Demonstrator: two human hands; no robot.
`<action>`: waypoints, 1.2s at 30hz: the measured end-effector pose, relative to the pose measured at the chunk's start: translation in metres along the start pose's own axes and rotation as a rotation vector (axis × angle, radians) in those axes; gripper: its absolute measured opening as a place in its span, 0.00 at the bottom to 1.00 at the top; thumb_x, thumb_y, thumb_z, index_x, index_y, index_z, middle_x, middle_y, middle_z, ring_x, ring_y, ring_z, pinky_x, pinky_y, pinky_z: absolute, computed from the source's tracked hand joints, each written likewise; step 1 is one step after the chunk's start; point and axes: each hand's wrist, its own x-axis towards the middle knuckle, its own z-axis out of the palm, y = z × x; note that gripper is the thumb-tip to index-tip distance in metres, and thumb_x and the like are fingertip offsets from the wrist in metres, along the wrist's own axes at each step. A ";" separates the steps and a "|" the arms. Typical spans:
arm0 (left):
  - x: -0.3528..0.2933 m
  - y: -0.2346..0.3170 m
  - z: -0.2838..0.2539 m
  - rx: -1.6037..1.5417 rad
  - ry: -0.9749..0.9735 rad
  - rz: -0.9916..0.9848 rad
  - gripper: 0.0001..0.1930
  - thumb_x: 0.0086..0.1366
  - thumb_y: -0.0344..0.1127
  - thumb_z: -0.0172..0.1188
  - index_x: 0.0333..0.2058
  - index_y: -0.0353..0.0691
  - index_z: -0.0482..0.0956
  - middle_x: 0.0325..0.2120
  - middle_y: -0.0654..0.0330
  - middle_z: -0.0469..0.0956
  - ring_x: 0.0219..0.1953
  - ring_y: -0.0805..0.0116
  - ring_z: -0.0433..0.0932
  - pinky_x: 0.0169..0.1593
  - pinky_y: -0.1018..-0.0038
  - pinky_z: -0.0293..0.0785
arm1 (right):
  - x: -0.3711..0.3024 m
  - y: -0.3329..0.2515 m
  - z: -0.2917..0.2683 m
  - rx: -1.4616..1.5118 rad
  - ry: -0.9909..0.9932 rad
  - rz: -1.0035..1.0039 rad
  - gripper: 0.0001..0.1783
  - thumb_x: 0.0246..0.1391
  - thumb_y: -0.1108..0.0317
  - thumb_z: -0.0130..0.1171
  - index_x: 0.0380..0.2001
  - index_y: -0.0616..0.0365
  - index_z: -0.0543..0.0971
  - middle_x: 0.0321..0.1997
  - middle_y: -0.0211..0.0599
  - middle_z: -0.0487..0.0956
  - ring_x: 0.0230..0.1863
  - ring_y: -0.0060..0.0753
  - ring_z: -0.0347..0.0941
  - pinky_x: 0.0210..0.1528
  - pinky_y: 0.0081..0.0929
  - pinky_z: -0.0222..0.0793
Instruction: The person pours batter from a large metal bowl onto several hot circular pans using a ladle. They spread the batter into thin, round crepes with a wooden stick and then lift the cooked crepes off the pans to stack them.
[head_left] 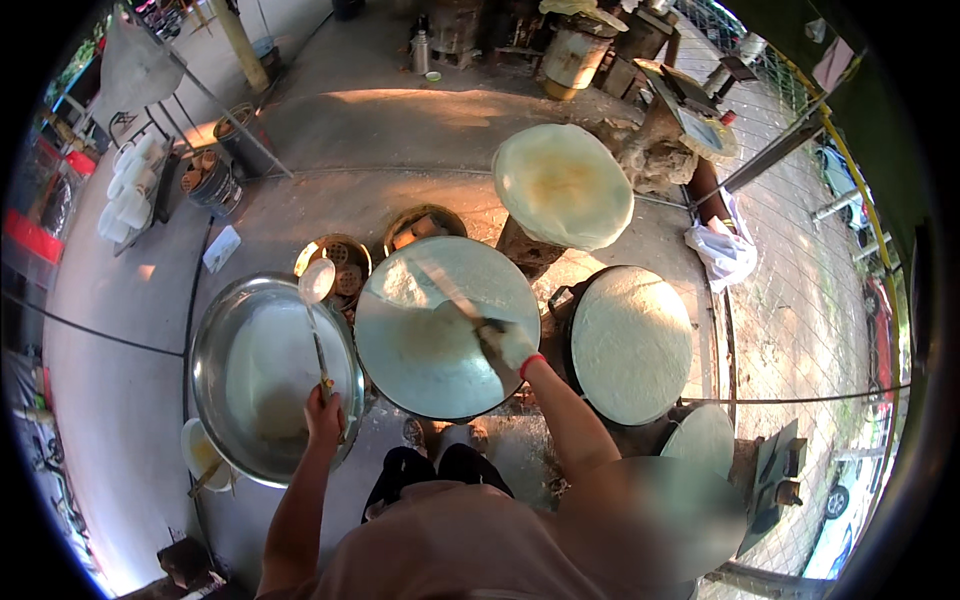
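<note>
The wide basin (212, 375) is shiny silver, and the liquid (268, 345) in it milky white. The ladle (317, 281) has a whitish bowl. The middle griddle (420, 372) shows pale greyish white with a tan smudge; the spreader (452, 290) across it is light brown. The far disc (563, 187) is creamy, browned to gold at its centre, while the right disc (633, 345) is mottled cream. Dark holes dot the orange-brown briquettes (347, 279). The wristband (532, 366) is red, the trousers (403, 474) black.
</note>
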 end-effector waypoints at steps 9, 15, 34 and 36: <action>-0.052 -0.029 0.003 0.302 0.232 -0.006 0.07 0.58 0.30 0.54 0.35 0.35 0.71 0.15 0.58 0.68 0.15 0.67 0.68 0.20 0.70 0.64 | 0.008 -0.073 -0.014 0.590 -0.180 0.293 0.12 0.52 0.66 0.59 0.36 0.64 0.77 0.26 0.30 0.74 0.21 0.18 0.65 0.20 0.18 0.60; -0.075 -0.041 0.024 0.692 0.292 0.244 0.13 0.56 0.32 0.55 0.39 0.34 0.70 0.28 0.44 0.74 0.32 0.41 0.73 0.34 0.55 0.67 | -0.014 -0.055 -0.010 -0.018 -0.558 0.844 0.13 0.48 0.65 0.62 0.36 0.60 0.78 0.21 0.27 0.73 0.13 0.15 0.57 0.13 0.17 0.48; -0.228 -0.097 0.050 1.061 0.118 0.183 0.18 0.60 0.31 0.49 0.50 0.45 0.65 0.36 0.49 0.74 0.31 0.41 0.74 0.32 0.49 0.69 | 0.007 0.029 -0.037 0.499 -0.136 0.638 0.07 0.53 0.66 0.59 0.29 0.59 0.78 0.22 0.30 0.72 0.16 0.17 0.61 0.15 0.17 0.50; -0.233 -0.098 0.049 1.056 0.125 0.196 0.18 0.60 0.31 0.49 0.50 0.43 0.64 0.36 0.48 0.74 0.31 0.41 0.74 0.32 0.49 0.69 | -0.028 -0.014 -0.043 0.252 -0.735 0.505 0.12 0.51 0.61 0.61 0.30 0.59 0.76 0.22 0.31 0.72 0.19 0.18 0.63 0.14 0.19 0.53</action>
